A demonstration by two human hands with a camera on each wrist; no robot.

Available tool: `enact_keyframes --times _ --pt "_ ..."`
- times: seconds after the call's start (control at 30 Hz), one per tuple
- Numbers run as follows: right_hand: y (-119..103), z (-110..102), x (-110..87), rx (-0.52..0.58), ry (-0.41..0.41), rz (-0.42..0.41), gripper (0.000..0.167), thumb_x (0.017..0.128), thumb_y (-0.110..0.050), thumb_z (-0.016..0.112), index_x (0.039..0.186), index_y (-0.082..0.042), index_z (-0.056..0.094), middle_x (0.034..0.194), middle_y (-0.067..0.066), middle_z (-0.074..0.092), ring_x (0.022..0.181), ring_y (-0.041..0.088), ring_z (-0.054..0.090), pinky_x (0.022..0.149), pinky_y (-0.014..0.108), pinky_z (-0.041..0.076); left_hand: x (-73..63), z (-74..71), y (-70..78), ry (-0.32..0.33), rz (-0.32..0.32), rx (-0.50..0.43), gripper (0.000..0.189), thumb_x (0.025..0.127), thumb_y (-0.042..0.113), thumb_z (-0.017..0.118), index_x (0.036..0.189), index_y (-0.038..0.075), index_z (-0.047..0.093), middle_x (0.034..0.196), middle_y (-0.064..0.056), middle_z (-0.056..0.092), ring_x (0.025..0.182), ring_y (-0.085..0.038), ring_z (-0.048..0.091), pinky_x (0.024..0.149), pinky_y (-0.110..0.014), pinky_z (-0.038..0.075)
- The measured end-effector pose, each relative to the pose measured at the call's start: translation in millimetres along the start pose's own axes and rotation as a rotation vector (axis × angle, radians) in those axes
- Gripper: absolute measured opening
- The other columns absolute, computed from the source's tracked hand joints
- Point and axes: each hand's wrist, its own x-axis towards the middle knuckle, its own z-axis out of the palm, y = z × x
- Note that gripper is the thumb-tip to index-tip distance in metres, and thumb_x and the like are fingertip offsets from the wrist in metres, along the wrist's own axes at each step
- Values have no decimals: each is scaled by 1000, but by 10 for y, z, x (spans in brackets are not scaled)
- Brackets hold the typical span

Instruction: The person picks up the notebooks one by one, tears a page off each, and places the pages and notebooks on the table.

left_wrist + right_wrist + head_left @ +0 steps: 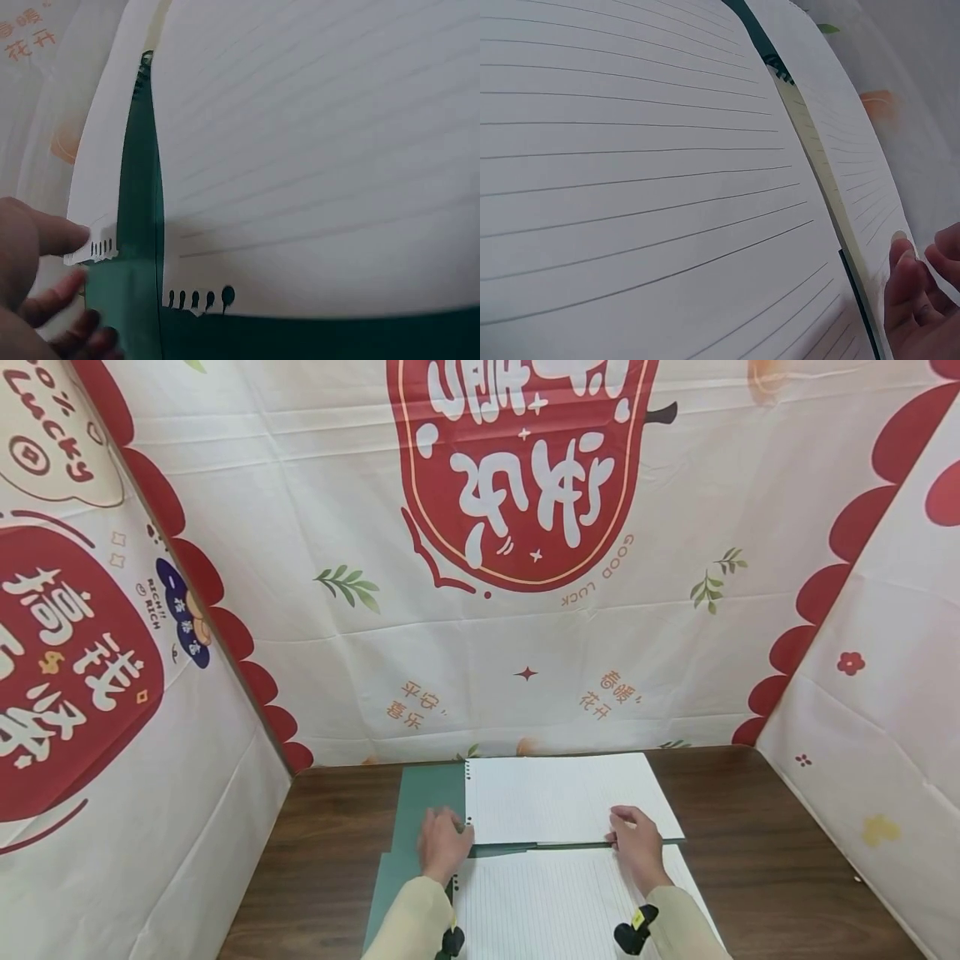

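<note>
A lined white sheet (558, 797) with notched binding holes lies on a green cover (427, 793) at the back of the table. Nearer is a second lined sheet (555, 902), also with holes at its left, over another green backing (315, 337). At the back sheet's lower left corner is my left hand (444, 842); one fingertip overlaps the paper in the left wrist view, the other fingers apart from it. My right hand (637, 843) touches that sheet near its lower right edge, fingers bent, one fingertip on the paper (862, 172).
The dark wooden table (337, 827) shows on both sides of the sheets. A white printed cloth (450, 668) hangs right behind the table's back edge, and cloth walls (195, 777) stand at left and right. Dark wrist devices (636, 931) sit on the sleeves.
</note>
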Motion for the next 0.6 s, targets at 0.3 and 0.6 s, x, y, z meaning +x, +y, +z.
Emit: enact_keyframes --times 0.3,0.6 --pt "-172 83 42 105 -121 -37 40 104 -24 44 139 -6 48 139 20 51 118 28 61 92 29 54 25 101 82 -185 293 121 47 95 29 61 135 8 53 151 -10 41 139 -32 38 108 -55 36" --pt "-166 99 72 242 -297 -5 49 106 -26 35 149 -4 30 155 20 30 141 35 38 109 39 41 1 150 53 -472 301 187 57 102 37 42 149 6 35 159 -16 26 148 -37 21 115 -61 21"
